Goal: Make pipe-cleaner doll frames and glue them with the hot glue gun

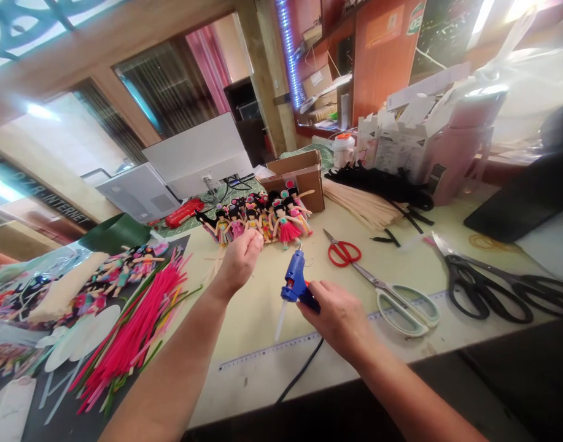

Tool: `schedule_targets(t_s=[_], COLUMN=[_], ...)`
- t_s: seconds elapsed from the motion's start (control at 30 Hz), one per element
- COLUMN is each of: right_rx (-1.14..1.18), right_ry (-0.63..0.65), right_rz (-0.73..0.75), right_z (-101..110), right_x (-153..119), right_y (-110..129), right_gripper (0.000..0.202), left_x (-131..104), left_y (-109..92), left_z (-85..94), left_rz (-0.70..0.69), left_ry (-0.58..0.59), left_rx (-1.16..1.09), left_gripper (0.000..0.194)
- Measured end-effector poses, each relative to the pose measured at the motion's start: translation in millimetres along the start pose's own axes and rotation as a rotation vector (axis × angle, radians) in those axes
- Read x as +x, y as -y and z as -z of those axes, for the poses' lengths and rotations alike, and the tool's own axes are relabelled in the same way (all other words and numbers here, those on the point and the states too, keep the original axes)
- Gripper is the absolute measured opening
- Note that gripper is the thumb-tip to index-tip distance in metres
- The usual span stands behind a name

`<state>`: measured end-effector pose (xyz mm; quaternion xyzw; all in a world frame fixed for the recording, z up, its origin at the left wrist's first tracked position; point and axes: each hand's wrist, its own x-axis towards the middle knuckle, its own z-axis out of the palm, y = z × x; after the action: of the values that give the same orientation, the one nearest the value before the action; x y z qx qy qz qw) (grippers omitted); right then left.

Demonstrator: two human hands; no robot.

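Two bare hands work over the pale table [263, 319]: the right hand [339, 319] is closed around the grip of a blue glue gun [296, 283], nozzle tilted up and away, a clear glue stick slanting out of its back end and a black cord running off the near edge. The left hand [240, 258] is curled into a loose fist just in front of a row of small dolls [258, 221]; whether it holds anything I cannot tell. Red scissors [342, 252] lie just right of the gun, pale-handled scissors [396, 298] nearer, black scissors [488, 282] further right. Pink sticks [134, 325] lie heaped at left, a cardboard box [299, 178] behind the dolls
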<state>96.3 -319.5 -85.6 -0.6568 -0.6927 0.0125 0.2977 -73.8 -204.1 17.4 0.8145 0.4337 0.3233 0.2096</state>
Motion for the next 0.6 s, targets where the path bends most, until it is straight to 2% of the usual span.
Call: schedule_targets(t_s=[0.17,0.27,0.37,0.47,0.6], right_rx=[-0.060,-0.031,0.044,0.144,0.234], right_ry=[-0.067,-0.084,-0.073,-0.051,-0.077], right_rz=[0.066,0.082,0.068,0.037,0.039], right_z=[-2,-6,-9,-13,-20], right_x=[3,3,4,4,3], right_y=[-1,-3,-7,-11,-21], right_gripper=[0.016,0.014,0.011,0.011,0.012], left_x=[-4,-2,14,56,146], left_y=[6,11,13,13,10], left_z=[-8.3,-11.2,-10.4,-7.2,-4.0], left_rz=[0.081,0.120,0.123,0.117,0.035], left_ry=[0.109,0.100,0.061,-0.015,-0.194], left_rx=[-0.113,-0.178,-0.211,-0.221,-0.130], left_gripper=[0.025,0.021,0.020,0.021,0.021])
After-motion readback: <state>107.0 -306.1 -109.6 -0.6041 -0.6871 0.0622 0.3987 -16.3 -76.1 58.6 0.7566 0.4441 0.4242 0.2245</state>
